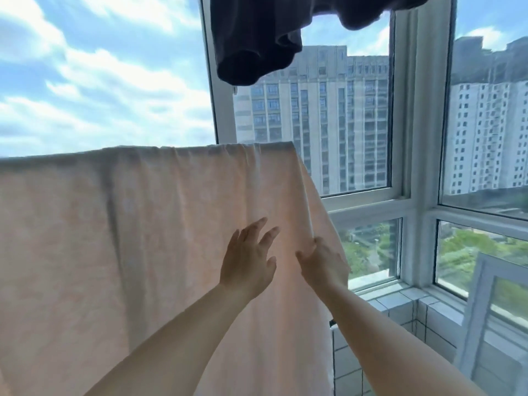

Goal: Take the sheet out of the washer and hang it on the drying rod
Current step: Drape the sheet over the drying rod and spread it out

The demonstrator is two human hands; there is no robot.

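- While the right hand [324,262] is curling its fingers [310,248] round the sheet's right-hand edge, pinching the fabric just where that edge is falling away, the thumb is sticking out left, free of the cloth.
- The left hand [247,260] is reaching with fingers [258,227] straight and spread wide, holding nothing; cannot tell if the tips are touching the cloth or just short of it.
- The sheet [137,238], pale peach, is hanging draped over the drying rod, fold line [200,150] running left to right above and beyond both hands; the rod itself is hidden under the cloth.
- Long axis is lying left-right; the free right edge [314,201] is slanting down to the right hand, so that hand is the nearer one for any tug or straightening.
- Dark garment [257,41] is hanging higher up, window frame [411,115] far right.
- Judgement: hanging is looking nearly done, smoothing is what remains.
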